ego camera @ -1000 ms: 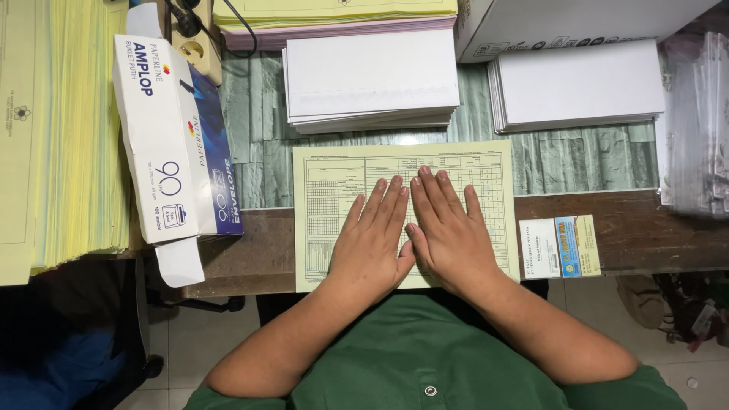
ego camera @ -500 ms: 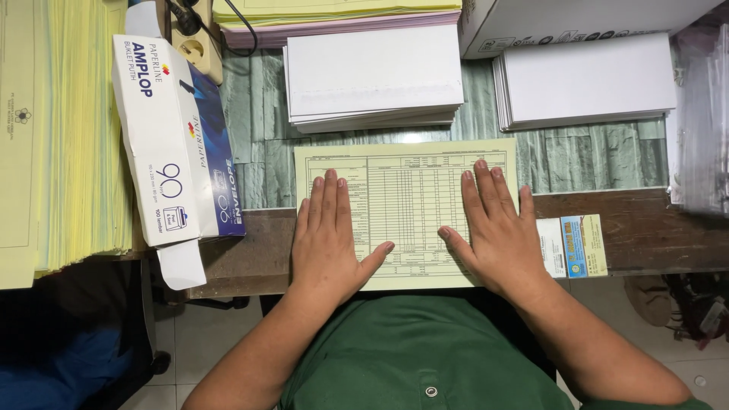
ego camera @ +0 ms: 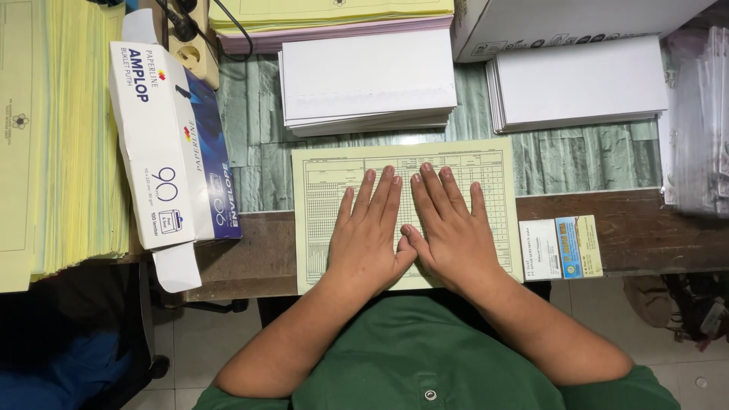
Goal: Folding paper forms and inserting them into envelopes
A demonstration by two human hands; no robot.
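**Head view: 2 flat hands on a printed form**

Head camera looks straight down at a desk edge. The left hand (ego camera: 368, 239) lies fully open, palm down, fingers straight and close together, pressed flat on a pale yellow printed form (ego camera: 334, 197). The right hand (ego camera: 452, 235) is equally open and flat, palm down on the same sheet, fingers slightly fanned. The 2 hands sit side by side at the sheet's centre, thumbs touching or nearly so. Neither hand grips anything; contact is by palm and fingers only.

The form lies squarely at the near desk edge, its lower margin at or slightly over the edge, partly covered by the wrists.

Surrounding items:
- 1 white and blue envelope box (ego camera: 171, 144), left of the form, its end flap open.
- 2 stacks of white envelopes (ego camera: 364, 76) and (ego camera: 577, 80), beyond the form.
- 1 tall stack of yellow paper (ego camera: 68, 144), far left.
- 2 small cards (ego camera: 560, 248), just right of the form on the wooden desk (ego camera: 645, 228).
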